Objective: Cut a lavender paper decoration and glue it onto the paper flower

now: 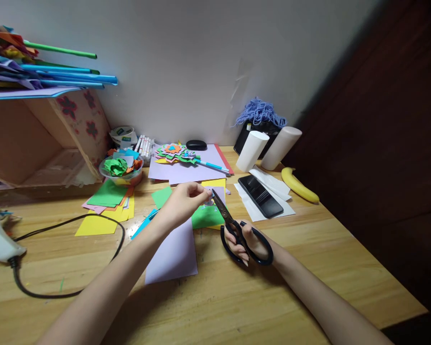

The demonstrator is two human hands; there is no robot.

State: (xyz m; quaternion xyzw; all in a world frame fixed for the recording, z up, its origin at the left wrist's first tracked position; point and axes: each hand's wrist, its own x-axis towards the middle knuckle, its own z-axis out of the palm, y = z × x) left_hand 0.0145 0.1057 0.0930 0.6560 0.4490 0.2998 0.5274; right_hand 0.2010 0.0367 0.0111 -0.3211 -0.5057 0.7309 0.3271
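Observation:
My right hand (242, 242) grips a pair of black-handled scissors (228, 218), fingers through the loops, blades pointing away and up to the left. Thumb and fingertips of my left hand (188, 203) are pinched on a tiny light-coloured piece of paper (211, 195), mostly hidden by the fingers. The scissor tips are right beside that piece; whether they touch it I cannot tell. Beneath the hands lie a green paper (206, 218), small cut bits and a larger lilac sheet (174, 256).
Paper flowers (172, 151) rest on lilac sheets at the back. A scrap bowl (120, 167), coloured paper squares (107, 194) and a hot glue gun (2, 239) with its black cord lie left. On the right are a phone (260, 196), a banana (299, 186) and white rolls (252, 151).

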